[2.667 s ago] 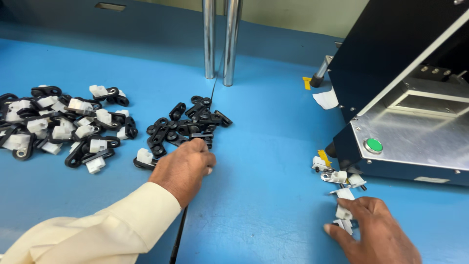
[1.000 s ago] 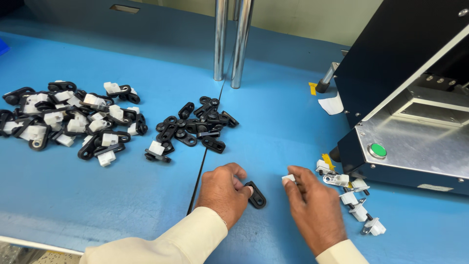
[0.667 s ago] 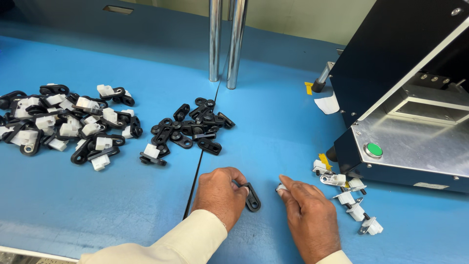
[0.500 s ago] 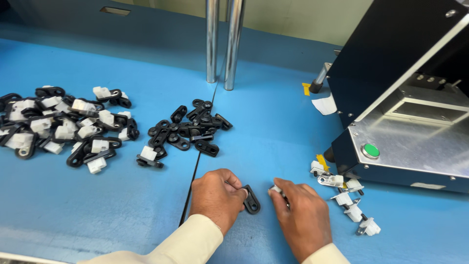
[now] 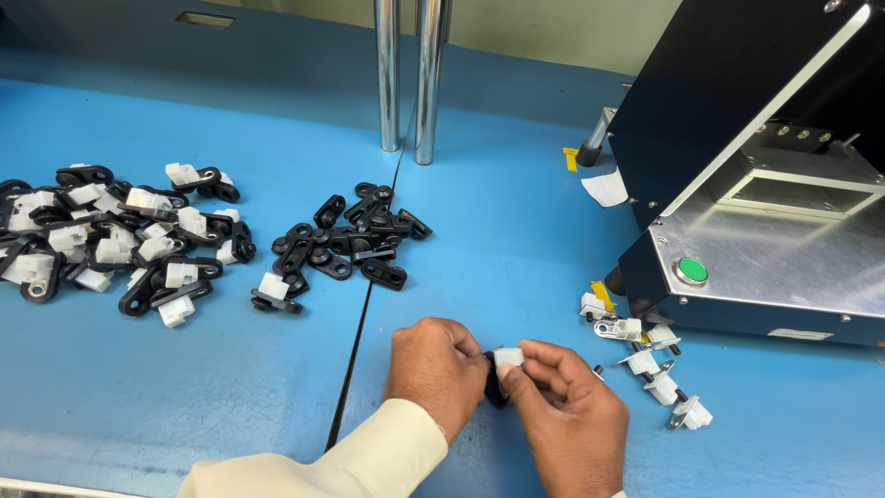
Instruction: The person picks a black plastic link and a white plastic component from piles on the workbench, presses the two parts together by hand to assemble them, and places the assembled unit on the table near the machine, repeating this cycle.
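Progress, as I read it from the head view: a large heap of black clips already fitted with white blocks [image 5: 111, 244] lies toward the left edge of the bench [image 5: 516, 231], which I judge to be finished work. A smaller pile of bare black clips [image 5: 355, 240] sits near the middle, beside the two chrome posts [image 5: 410, 78], and a scatter of white blocks with metal tabs [image 5: 650, 364] lies at the foot of the black machine [image 5: 765, 184] on the right. Both loose stocks remain, so I judge the job well advanced but not complete.

Current piece: near the front edge of the bench, the left hand [image 5: 438, 369] is closed around a black clip [image 5: 493, 387], mostly hidden behind the fingers. The right hand [image 5: 567, 415] pinches a white block [image 5: 508, 356] between thumb and forefinger. The block sits at the top of the clip, touching it or very nearly; whether it is seated I cannot tell. Both grips are clamped on their parts, hands meeting directly over the bench surface.
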